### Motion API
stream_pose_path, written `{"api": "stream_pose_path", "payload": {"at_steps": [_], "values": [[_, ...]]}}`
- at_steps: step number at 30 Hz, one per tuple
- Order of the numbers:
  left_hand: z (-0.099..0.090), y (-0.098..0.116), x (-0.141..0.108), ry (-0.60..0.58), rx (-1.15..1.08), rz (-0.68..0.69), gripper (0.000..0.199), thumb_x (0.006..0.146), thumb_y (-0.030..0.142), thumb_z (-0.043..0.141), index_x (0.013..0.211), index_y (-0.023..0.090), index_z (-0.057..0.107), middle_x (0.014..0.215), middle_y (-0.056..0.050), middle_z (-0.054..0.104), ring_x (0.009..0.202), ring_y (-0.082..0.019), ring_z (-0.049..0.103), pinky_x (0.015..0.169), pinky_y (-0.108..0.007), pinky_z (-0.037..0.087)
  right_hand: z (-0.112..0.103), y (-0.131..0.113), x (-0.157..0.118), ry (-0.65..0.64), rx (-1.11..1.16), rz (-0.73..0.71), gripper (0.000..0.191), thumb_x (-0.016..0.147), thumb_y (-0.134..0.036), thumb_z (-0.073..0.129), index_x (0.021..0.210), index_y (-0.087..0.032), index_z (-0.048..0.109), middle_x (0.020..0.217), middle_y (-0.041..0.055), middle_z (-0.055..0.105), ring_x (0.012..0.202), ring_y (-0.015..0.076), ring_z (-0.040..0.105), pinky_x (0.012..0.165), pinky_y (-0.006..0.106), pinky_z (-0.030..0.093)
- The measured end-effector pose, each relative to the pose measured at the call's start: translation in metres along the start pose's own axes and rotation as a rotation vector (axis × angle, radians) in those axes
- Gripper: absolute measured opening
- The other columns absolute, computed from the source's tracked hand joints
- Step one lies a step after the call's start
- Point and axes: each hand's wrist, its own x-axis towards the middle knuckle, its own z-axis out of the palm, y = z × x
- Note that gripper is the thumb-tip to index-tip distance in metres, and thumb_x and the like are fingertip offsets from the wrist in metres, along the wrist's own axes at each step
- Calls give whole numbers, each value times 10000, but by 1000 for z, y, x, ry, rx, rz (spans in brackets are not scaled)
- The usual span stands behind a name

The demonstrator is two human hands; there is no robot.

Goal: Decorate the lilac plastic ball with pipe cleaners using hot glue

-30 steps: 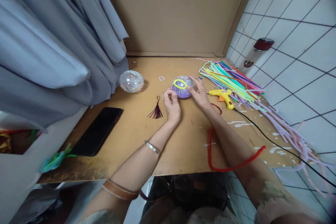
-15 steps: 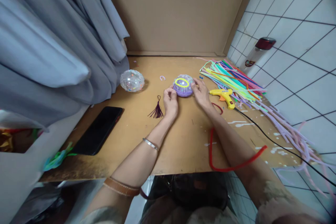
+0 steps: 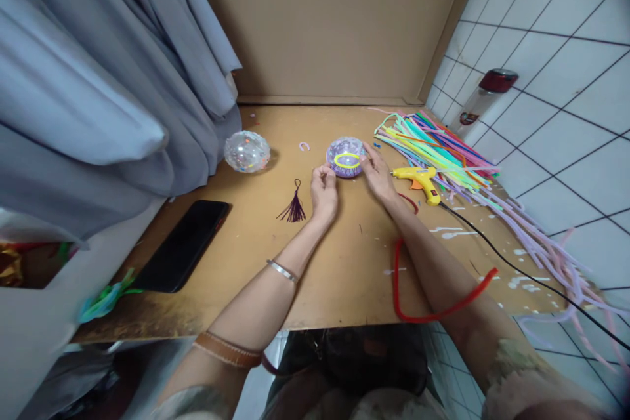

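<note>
Between my hands, over the middle of the table, is a purple and clear decorated ball (image 3: 345,147) with a yellow oval ring (image 3: 347,161) on its near side. My left hand (image 3: 324,191) closes its fingers at the ball's lower left edge. On the right side, my right hand (image 3: 376,172) grips the ball with thumb and fingers. Left of my left hand lies a dark purple tassel (image 3: 295,207) with a loop. A yellow glue gun (image 3: 418,182) rests just right of my right hand. A red pipe cleaner (image 3: 418,316) bends under and over my right forearm.
A second clear ball (image 3: 247,151) stands at the left, behind a black phone (image 3: 182,246). Many coloured pipe cleaners (image 3: 438,144) pile up at the right, near a red-capped bottle (image 3: 485,102) by the tiled wall. The glue gun's black cord (image 3: 497,246) crosses the right side. A grey curtain (image 3: 123,79) hangs left.
The ball has been tilted in my hands, so its yellow ring now sits lower and slightly further right. My left hand has shifted a little to the right.
</note>
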Motion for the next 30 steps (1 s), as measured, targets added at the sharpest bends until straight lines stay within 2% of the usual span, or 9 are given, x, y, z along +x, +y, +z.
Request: {"api": "stream_pose_path", "payload": {"at_steps": [5, 11, 16, 19, 22, 27, 30], "values": [[1, 2, -1, 12, 3, 36, 250, 893, 401, 631, 788, 221, 494, 1062, -50, 658, 1018, -174, 620, 989, -316, 458, -2, -3, -1, 21, -6, 10, 714, 916, -751, 406, 1386, -246, 590, 1479, 137, 569, 1365, 308, 528, 1175, 555, 397], [1, 3, -1, 36, 22, 52, 221, 894, 367, 619, 787, 217, 497, 1031, -47, 640, 1035, -175, 609, 1004, -306, 436, -2, -7, -2, 38, -10, -2, 666, 922, -712, 417, 1339, -228, 606, 1440, 147, 594, 1344, 312, 532, 1169, 561, 391], [-1, 13, -5, 51, 74, 80, 215, 903, 385, 619, 809, 212, 533, 909, -27, 615, 925, -171, 596, 929, -286, 452, -3, -10, -3, 183, -24, -13, 482, 946, -601, 443, 1210, -252, 646, 1285, 121, 660, 1202, 285, 603, 1068, 516, 482], [0, 22, -14, -17, 87, 115, 224, 907, 408, 624, 824, 212, 552, 855, -18, 619, 850, -167, 587, 851, -274, 464, -6, -17, -4, 323, -72, -40, 354, 975, -509, 418, 1029, -259, 662, 1062, 86, 684, 1019, 252, 638, 948, 450, 533], [3, 28, -23, -102, 66, 127, 251, 896, 440, 642, 824, 210, 573, 831, -19, 628, 802, -158, 581, 804, -269, 469, -7, -27, -6, 407, -107, -67, 316, 980, -462, 409, 888, -256, 630, 918, 69, 666, 939, 248, 621, 888, 424, 530], [8, 28, -31, -275, 24, 47, 339, 851, 520, 687, 796, 200, 592, 683, 16, 568, 617, -120, 509, 638, -251, 447, -10, -37, -18, 396, -115, -84, 320, 987, -463, 406, 864, -261, 622, 899, 61, 656, 916, 247, 610, 866, 411, 518], [9, 25, -31, -304, -2, -12, 345, 846, 517, 696, 770, 199, 587, 630, 31, 546, 560, -105, 490, 577, -238, 435, -19, -39, -33, 363, -114, -87, 308, 977, -461, 435, 864, -262, 642, 881, 60, 658, 893, 250, 611, 840, 413, 525]]}}
